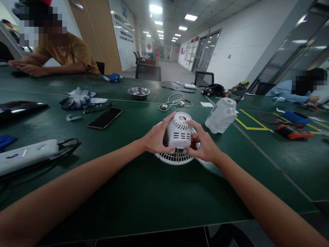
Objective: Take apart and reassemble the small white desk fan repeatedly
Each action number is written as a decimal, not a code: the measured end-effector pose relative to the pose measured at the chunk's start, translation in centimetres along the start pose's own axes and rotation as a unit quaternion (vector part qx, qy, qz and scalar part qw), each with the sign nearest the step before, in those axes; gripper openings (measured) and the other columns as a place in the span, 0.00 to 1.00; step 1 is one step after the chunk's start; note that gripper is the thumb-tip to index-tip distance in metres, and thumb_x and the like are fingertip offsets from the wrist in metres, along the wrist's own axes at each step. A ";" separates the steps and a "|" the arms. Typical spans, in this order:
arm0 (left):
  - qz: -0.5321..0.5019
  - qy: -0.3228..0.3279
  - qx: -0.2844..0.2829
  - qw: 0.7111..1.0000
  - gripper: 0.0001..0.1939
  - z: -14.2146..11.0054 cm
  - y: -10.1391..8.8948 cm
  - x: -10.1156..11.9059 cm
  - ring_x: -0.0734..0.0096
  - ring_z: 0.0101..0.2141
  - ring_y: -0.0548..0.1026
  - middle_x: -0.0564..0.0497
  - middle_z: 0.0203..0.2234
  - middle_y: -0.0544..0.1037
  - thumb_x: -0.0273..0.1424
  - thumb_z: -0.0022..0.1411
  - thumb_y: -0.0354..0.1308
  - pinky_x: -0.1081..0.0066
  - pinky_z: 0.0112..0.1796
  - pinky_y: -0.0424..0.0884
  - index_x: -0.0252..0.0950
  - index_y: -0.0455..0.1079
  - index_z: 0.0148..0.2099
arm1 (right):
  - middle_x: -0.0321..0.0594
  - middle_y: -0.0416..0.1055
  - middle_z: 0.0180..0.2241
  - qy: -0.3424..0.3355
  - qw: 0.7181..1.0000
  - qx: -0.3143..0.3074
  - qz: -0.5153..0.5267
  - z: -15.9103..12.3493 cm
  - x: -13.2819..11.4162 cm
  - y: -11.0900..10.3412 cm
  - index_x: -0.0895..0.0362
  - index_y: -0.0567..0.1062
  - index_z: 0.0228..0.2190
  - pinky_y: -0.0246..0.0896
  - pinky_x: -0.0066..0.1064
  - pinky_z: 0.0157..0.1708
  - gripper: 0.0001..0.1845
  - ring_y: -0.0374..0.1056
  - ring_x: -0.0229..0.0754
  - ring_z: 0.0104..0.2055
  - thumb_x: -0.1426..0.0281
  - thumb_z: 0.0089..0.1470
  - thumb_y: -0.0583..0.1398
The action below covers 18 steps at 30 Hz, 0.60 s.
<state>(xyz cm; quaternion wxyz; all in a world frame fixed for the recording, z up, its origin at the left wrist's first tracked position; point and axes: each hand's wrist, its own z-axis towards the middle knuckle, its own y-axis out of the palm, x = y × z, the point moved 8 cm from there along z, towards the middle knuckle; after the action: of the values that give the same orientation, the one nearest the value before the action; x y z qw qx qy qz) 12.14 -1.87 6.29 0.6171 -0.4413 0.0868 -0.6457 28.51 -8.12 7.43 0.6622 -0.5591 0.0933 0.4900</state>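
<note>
Between my two hands is a white vented motor housing [179,132], with slots in its side and a round opening on top. It sits over a round white fan grille [177,159] that lies on the green table. My left hand [159,137] wraps the housing's left side, thumb low at the front. My right hand [203,142] grips the right side, with the index finger at the top edge and the thumb near the bottom. Part of the grille is hidden under the housing and my hands. Another white vented housing [221,116] stands just beyond my right hand.
On the left lie a phone [105,118], work gloves [77,98] and a white power strip [31,154]. Further back are a metal bowl [138,92] and a white cable [174,102]. An orange multimeter [294,132] lies right. Two people sit at the table's far sides.
</note>
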 end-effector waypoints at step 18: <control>0.073 -0.121 0.090 0.986 0.42 -0.8 0.1 -2.2 0.44 0.67 0.64 0.39 0.71 0.63 0.50 0.69 0.56 0.43 0.65 0.58 0.42 0.47 0.77 | 0.51 0.59 0.69 0.058 0.965 0.205 -0.153 0.3 2.8 -1.9 0.47 0.46 0.73 0.62 0.65 0.62 0.56 0.64 0.67 0.65 0.62 0.51 0.68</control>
<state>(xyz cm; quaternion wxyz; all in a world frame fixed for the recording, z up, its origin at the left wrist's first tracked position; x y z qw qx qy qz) 11.32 -0.30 4.71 0.7058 -0.4509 -0.0151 -0.5462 31.20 -6.15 6.89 0.8234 -0.4464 0.1432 0.3197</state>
